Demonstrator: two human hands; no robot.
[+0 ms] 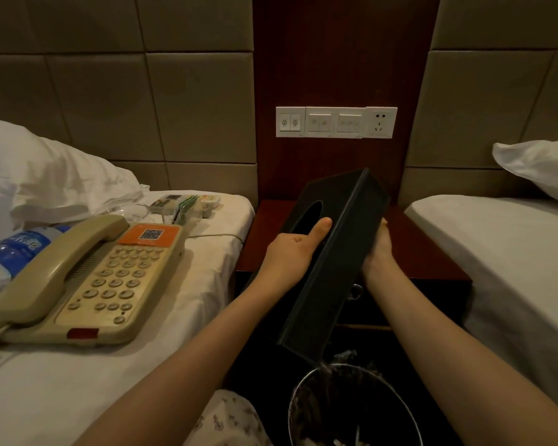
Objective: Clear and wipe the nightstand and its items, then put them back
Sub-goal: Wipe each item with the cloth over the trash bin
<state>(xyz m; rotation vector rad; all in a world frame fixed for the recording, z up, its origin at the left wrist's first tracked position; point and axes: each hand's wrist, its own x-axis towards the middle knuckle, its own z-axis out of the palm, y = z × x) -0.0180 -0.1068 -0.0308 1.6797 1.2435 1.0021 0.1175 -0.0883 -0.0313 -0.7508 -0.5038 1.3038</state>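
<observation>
A black tissue box (342, 252) with an oval slot hangs tilted above the dark wooden nightstand (419, 252), its near end over the bin. My left hand (290, 249) grips its left side, thumb lying by the slot. My right hand (379, 249) holds the right side, its fingers mostly hidden behind the box. On the left bed lie a beige telephone (94, 278), a blue-labelled water bottle (10, 252), a glass ashtray (129, 210) and a small tray of cards (187, 202).
A metal waste bin (355, 410) lined with a dark bag stands on the floor below the box. White beds flank the nightstand, the right bed (509, 252) bare. A switch and socket panel (335, 122) sits on the wall above. The phone cord (213, 235) trails toward the nightstand.
</observation>
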